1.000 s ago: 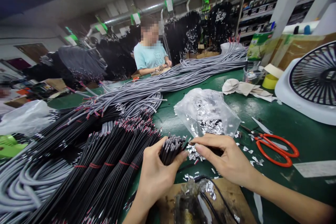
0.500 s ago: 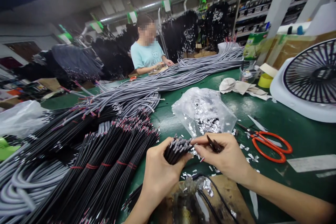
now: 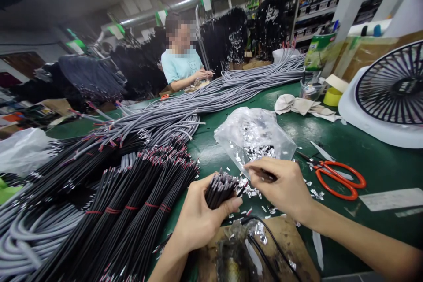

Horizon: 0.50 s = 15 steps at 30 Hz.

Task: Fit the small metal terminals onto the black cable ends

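Drawing back from the bundle [image 3: 218, 193] since the earlier frame, the right hand [image 3: 286, 185] is now hovering just right of it, its fingertips overlapping the near edge of the bag [image 3: 253, 128]; whether they are touching the bag, I cannot tell. Both hands are staying near each other but apart.

Left hand [image 3: 198, 216]: it is clamping on the bundle, fingers wrapping around the far left side, thumb lying extended along the near right side. Right hand: it is half curling around a dark tool [image 3: 266, 176], which is sitting mostly hidden against the palm; index finger and thumb are reaching forward, almost meeting.

Held over the bench [image 3: 209, 152], the bundle is standing between the tied bundles [image 3: 132, 224] and the right hand, just above the board [image 3: 292, 240] in view. Its grey ends are pointing up and away from the wearer, and its long axis is leaning slightly right toward the tips.

Foil bits [image 3: 251, 192] are lying scattered below the bag. The scissors [image 3: 323, 168] are resting to the right, blades pointing left.
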Tool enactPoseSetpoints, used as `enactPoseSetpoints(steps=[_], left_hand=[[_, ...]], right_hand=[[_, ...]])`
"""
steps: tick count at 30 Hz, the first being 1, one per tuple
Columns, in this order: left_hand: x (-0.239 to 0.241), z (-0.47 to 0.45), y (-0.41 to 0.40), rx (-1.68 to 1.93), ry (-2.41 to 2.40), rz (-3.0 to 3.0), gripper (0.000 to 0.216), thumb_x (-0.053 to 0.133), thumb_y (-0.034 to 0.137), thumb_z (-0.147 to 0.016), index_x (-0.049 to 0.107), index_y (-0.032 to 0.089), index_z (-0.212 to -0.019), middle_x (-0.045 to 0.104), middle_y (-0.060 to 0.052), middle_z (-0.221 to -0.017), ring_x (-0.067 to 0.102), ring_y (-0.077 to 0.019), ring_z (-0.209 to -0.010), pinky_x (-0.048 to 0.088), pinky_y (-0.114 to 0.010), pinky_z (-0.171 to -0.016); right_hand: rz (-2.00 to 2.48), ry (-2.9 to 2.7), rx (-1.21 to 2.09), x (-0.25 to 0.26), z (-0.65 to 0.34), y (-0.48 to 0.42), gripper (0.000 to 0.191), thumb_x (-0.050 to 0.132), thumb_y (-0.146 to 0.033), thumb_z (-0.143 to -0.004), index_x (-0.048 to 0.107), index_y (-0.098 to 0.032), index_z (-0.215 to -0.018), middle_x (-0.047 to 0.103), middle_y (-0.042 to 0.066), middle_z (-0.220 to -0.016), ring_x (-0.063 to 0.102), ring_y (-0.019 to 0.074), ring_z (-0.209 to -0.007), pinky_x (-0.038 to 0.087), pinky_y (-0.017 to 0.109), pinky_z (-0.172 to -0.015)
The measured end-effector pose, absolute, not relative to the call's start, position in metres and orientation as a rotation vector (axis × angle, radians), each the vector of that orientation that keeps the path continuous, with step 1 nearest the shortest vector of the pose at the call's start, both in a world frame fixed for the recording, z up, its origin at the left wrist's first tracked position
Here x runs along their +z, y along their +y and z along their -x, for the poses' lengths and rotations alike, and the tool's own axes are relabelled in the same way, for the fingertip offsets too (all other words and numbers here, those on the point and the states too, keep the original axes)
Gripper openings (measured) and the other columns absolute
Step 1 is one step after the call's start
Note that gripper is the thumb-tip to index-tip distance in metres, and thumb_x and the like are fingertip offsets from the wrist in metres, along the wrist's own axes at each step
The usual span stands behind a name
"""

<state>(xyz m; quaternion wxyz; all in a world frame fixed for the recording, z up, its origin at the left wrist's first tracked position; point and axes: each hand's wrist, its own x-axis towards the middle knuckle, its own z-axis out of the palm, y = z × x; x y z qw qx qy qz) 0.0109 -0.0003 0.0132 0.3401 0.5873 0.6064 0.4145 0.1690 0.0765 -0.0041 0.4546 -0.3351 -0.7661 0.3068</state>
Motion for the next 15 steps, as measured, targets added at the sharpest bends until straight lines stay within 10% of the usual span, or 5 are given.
enactPoseSetpoints(steps=[15], left_hand=[[0.011,-0.008,0.005,1.100,1.693,-1.527,0.018,0.062,0.029,-0.076,0.060,0.014,-0.065,0.063,-0.002,-0.062,0.055,-0.0154,-0.058,0.043,-0.023,-0.053]], right_hand=[[0.796,-1.878,1.296,-0.002,-0.171,0.081,0.022,0.054,-0.034,-0.080,0.065,-0.014,-0.079,0.060,0.002,-0.066,0.051,0.0112,-0.058,0.039,0.023,-0.051]])
